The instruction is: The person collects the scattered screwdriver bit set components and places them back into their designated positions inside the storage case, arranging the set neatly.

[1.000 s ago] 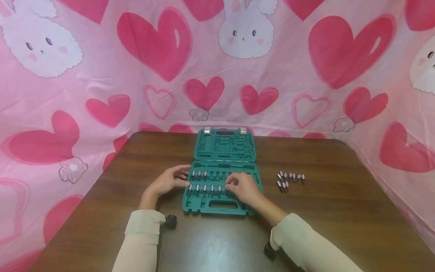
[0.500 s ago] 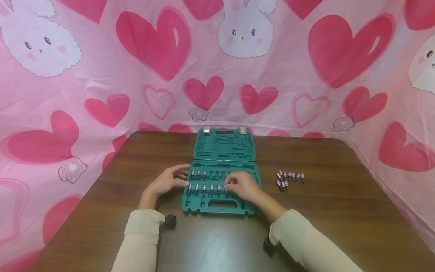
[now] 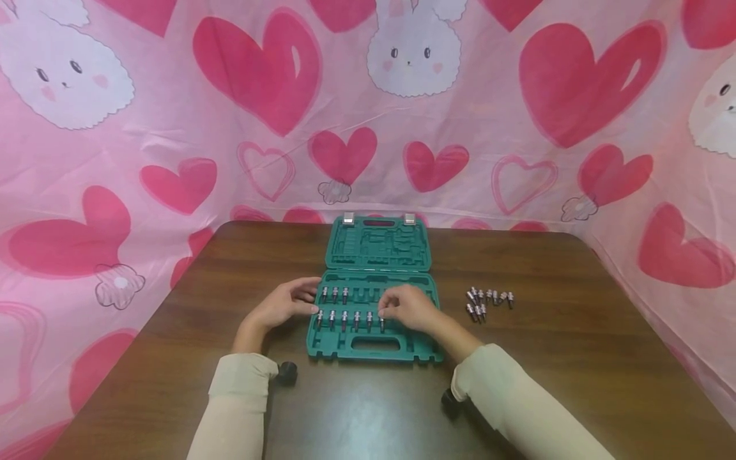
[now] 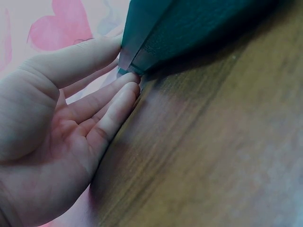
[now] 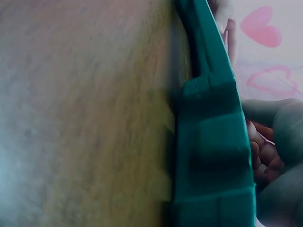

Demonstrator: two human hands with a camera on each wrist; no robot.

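On the brown wooden surface (image 3: 575,358), just left of my view's right half, I have a green case (image 3: 414,348) lying flat, its lid (image 3: 377,246) folded back on the far side with two silvery latches (image 3: 348,218) on the lid's far edge. At its left wall I see the person's left grip (image 3: 284,305), thumb and fingers apart and loosely extended, steadying nothing but the case edge; from the left wrist I make out the thumb against the wall and the lower fingertips down by the surface. Above the front row, the right grip (image 3: 407,308) is pinched together on the upper end of a bit socket (image 3: 382,327), which stands at the right end of that row inside the case. From the right wrist I get curled fingers beyond the case's wall, and the socket is hidden from me there. Left of it, five front-row sockets (image 3: 344,319) stand side by side, and behind them three back-row sockets (image 3: 335,294) occupy the left end. Well to the right of the case, I count a scattering of loose sockets (image 3: 478,312) in two uneven groups. Pale sleeves (image 3: 232,396) cover both forearms, and a pink heart-printed backdrop (image 3: 356,108) rises behind everything.
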